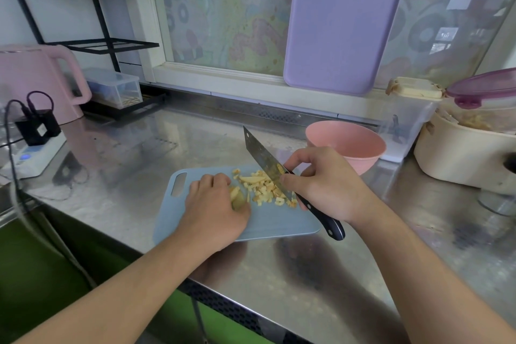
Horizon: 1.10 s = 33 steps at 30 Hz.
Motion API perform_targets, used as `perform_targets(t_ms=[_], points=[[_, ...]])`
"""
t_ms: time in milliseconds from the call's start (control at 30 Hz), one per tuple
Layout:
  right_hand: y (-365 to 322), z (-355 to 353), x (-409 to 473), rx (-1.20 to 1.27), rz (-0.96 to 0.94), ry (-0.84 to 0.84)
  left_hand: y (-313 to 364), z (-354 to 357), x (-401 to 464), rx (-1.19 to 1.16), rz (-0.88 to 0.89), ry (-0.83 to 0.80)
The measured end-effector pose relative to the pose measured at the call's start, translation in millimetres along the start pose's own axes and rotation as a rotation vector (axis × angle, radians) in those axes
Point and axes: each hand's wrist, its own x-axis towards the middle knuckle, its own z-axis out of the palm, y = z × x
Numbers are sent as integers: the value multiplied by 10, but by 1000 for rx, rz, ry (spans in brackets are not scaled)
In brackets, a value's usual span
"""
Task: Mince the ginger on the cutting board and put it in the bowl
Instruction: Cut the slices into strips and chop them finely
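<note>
A person minced ginger [264,190] on a pale blue cutting board [268,222] that lay on a stainless-steel desk [293,282]. The right hand [325,184] held a cleaver-style knife [268,166], its thumb and forefinger pinching the blade near the heel and the other fingers curled round the black handle; the grip was closed on the knife. The blade stood tilted, its edge down among the yellow pieces at the middle of the cutting board and its tip pointing away from the person. The left hand [216,205] rested on the cutting board just left of the blade, fingers curled, its grip closed on a larger uncut piece of ginger pinned against the board. Chopped bits lay scattered between the two hands, all on the cutting board.

A pink bowl [346,142] stood on the desk just beyond the cutting board's far right corner, partly behind the right hand; what it held could not be seen. Beyond the cutting board a lilac board [340,22] leaned upright against the window. Far to the cutting board's left stood a pink kettle [36,78] and a power strip with black plugs [36,148]; to its right, past the bowl, stood a cream pot [460,156] and clear lidded containers [405,126].
</note>
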Motion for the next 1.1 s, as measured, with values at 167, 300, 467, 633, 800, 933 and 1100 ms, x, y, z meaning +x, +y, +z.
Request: perform_targets(t_ms=[167,300,467,633,800,933,1100], points=[[1,-4,6,3,-3,-3,3,8,19,-18,35,3],[-12,5,-4,33,-4,-10,-128,-70,34,-49,108,-41],[-27,24,-10,54,3,-23,-260,-203,81,-67,171,-124],[-38,31,-18,61,6,-22,-229,-155,75,-137,161,-81],[-46,28,-21,80,14,-10,-91,-4,106,-89,103,11],[-44,22,-11,75,16,-3,-61,36,153,-103,105,21],[-46,17,-8,83,14,-8,-183,-45,178,-160,220,-67]])
